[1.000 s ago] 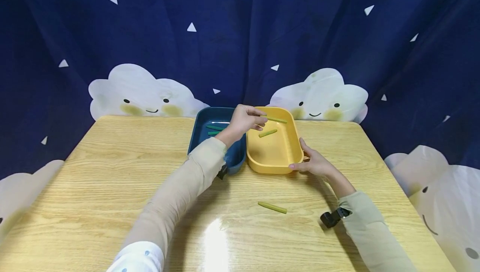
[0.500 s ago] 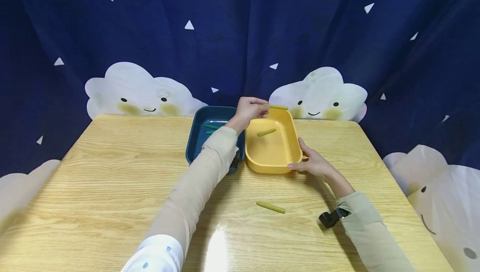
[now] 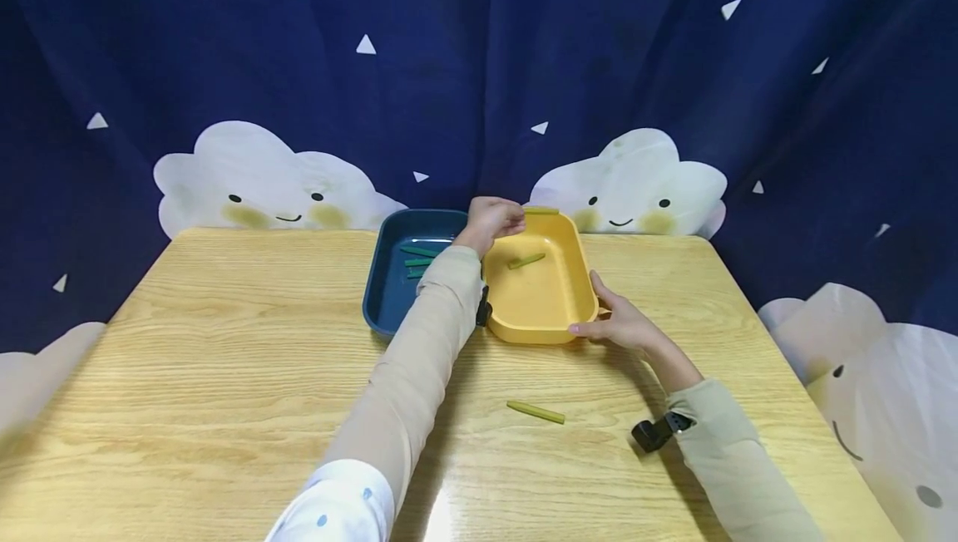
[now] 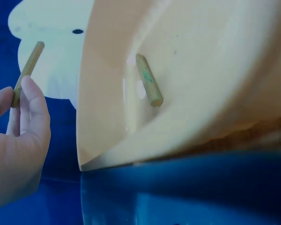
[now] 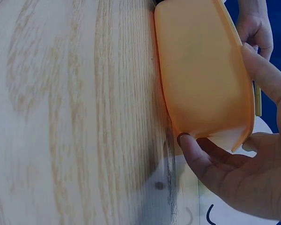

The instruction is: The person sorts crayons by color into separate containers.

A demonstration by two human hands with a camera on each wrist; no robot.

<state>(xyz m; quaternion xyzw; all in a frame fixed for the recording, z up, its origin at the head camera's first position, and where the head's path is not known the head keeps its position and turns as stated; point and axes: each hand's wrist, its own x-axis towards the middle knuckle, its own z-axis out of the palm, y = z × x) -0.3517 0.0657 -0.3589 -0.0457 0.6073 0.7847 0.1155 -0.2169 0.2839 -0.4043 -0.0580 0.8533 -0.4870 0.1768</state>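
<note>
My left hand (image 3: 495, 219) pinches a yellow-olive crayon (image 4: 30, 65) between thumb and fingertips, over the far rim of the yellow tray (image 3: 535, 309). In the left wrist view this crayon stands outside the tray's wall, against the curtain. A second yellow-olive crayon (image 3: 527, 261), with a green smudge, lies inside the tray. My right hand (image 3: 624, 326) grips the tray's near right corner, the thumb and fingers around its wall in the right wrist view. On the table in front lies another yellow-olive crayon (image 3: 535, 411).
A dark blue tray (image 3: 380, 297) stands left of the yellow one, side by side, partly hidden by my left forearm. Several green crayons (image 3: 417, 263) lie in it. The wooden table (image 3: 247, 342) ends at a blue curtain (image 3: 419, 68) printed with clouds.
My left hand has risen with the crayon from over the yellow tray's inside to its far rim, then drawn slightly left. My right hand keeps its grip on the tray; the view has shifted a little.
</note>
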